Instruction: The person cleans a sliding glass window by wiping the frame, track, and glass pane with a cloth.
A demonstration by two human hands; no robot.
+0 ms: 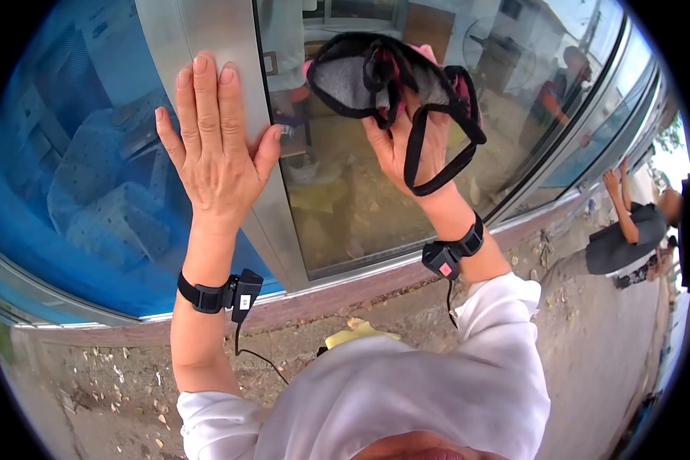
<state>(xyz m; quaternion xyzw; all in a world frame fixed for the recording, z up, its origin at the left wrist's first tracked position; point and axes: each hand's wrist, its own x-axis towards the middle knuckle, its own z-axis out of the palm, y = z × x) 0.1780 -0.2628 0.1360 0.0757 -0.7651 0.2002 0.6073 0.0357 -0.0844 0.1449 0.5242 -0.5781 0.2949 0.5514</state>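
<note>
My left hand (216, 146) lies flat against the metal window frame (199, 31), fingers stretched out and holding nothing. My right hand (418, 149) is raised in front of the glass pane (345, 207) and holds a black, grey and pink cloth item (353, 80) against it. A black strap loop hangs from the cloth over the back of that hand. The cloth hides most of the right fingers. Each wrist wears a black band with a small device and a cable.
A blue-covered pane (54, 169) is at the left. Below the windows runs a ledge (345, 284) above dirt ground with dry leaves. A yellow cloth (360, 333) shows near my body. At the right, another person (629, 238) stands by the windows with raised arms.
</note>
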